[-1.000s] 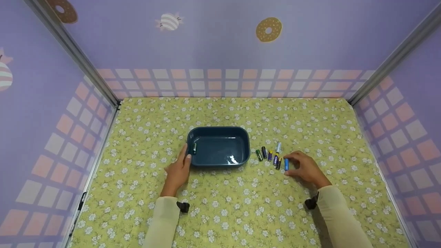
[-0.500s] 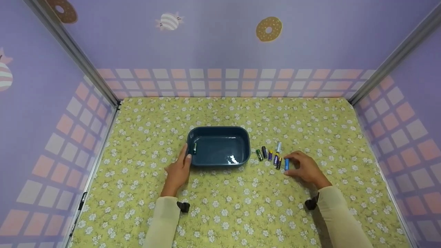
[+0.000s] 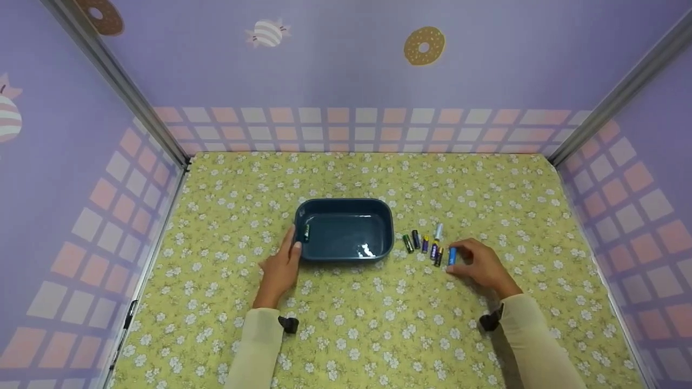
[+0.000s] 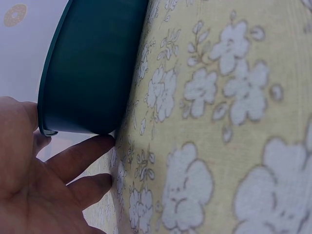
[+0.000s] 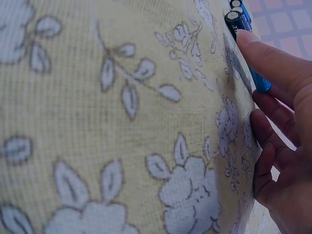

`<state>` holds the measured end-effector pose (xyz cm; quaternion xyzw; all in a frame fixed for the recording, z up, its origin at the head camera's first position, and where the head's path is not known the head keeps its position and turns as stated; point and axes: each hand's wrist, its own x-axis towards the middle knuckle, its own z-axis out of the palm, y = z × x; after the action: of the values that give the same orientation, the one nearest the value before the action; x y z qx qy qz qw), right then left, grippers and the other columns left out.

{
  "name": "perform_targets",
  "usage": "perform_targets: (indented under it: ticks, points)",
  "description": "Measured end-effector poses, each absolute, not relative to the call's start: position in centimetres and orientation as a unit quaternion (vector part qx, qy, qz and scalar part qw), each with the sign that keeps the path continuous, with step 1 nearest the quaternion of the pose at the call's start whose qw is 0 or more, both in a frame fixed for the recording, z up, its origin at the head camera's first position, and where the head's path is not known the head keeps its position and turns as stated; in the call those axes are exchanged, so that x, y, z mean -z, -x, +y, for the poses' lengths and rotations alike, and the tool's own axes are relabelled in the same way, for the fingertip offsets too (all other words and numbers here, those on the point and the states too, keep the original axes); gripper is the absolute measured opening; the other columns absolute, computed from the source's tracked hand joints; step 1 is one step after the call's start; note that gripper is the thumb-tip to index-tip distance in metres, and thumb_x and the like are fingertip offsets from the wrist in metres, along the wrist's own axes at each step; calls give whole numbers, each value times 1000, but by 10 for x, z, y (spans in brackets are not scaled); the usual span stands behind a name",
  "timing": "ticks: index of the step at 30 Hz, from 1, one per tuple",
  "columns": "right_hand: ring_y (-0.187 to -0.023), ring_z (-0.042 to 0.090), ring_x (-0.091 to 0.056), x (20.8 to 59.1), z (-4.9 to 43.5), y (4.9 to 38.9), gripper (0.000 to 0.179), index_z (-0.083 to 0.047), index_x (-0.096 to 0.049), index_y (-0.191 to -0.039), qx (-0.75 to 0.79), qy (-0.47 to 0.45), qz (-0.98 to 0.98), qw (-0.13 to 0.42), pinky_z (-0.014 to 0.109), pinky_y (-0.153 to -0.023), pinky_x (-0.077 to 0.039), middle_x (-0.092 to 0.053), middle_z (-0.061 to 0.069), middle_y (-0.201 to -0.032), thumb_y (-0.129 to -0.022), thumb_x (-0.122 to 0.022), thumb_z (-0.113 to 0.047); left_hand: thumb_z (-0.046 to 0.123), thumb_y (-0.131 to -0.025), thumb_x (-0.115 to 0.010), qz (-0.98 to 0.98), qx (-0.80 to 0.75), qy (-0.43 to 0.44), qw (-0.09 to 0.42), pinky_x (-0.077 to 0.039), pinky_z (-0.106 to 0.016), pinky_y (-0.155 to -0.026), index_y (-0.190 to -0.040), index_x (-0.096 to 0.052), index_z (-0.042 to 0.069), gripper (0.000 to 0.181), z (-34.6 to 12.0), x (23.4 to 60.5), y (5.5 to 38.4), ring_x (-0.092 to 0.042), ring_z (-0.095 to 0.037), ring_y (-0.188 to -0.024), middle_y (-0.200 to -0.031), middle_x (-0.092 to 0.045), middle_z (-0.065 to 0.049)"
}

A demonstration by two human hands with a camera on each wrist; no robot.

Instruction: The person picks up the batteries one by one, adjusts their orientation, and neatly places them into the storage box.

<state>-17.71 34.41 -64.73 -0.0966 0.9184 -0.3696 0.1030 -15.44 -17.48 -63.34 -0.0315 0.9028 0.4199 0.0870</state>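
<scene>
The flowered table point(image 3: 357, 319) runs back to a wall along its far edge. A wide band of cloth lies between that edge and the basin point(image 3: 346, 233), with more room toward the right and near edges. The basin sits a little left of the table's middle, long sides parallel to the far edge. Against the earlier frame, it and the left hand point(image 3: 280, 269) have stayed put. That hand's fingers reach out loosely, touching the basin's left end.

The right hand point(image 3: 482, 265) pinches the blue battery point(image 3: 452, 256) by its ends, thumb and finger parted only by its length — right of the table's middle. Whether it is lifted, I cannot tell. Six more batteries point(image 3: 425, 245) lie between it and the basin; a green battery point(image 3: 307, 233) lies inside, near the left wall.
</scene>
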Motion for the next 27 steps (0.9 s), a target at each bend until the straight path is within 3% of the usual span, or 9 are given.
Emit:
perform_targets:
  ticks: [15,27]
  points:
    - [-111,26,-61,644,341,173,65,-18,-61,-141,401,72,907,109,50,-93,-53,-64,7,-127,-85,-83,-42,65,-107,-24,902,-422,31,84,11,-82,-112,-165,-9,38,66,-175,634,154,-39,-52,-144,-161,-42,-12]
    - [-110,27,-65,636,328,172,61,-19,-60,-141,433,72,892,105,52,-93,-55,-63,8,-125,-86,-84,-35,65,-107,-24,901,-423,28,89,12,-82,-111,-166,-8,37,67,-175,634,155,-39,-51,-145,-160,-44,-9]
